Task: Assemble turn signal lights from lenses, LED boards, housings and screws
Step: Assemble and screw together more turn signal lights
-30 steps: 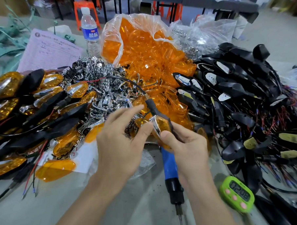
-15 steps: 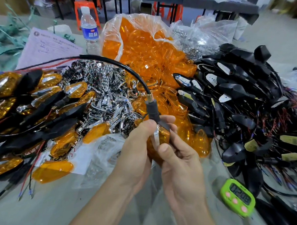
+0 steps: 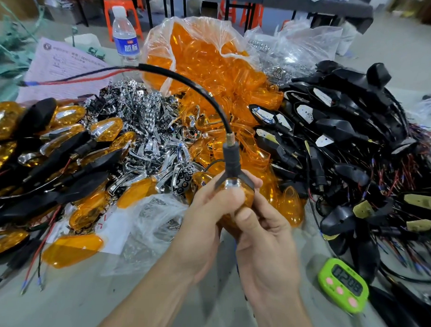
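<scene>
Both hands hold one turn signal light (image 3: 235,186) upright at the centre: a black housing with an orange lens and a chrome insert. My left hand (image 3: 207,219) wraps it from the left, and my right hand (image 3: 263,239) grips it from the right with the thumb on the lens. Its black stem and cable (image 3: 207,96) arch up and left, ending in red and black wires (image 3: 72,79). Most of the lens is hidden by my fingers.
Finished lights (image 3: 45,141) are piled at the left, chrome inserts (image 3: 151,131) in the middle, a bag of orange lenses (image 3: 209,61) behind, black housings with wires (image 3: 346,144) at the right. A green timer (image 3: 343,285) lies at the lower right. A water bottle (image 3: 123,35) stands at the back.
The light has been turned upright and lifted, so its cable now swings high to the left. My left hand closed around it. The blue screwdriver seen one second ago is out of sight.
</scene>
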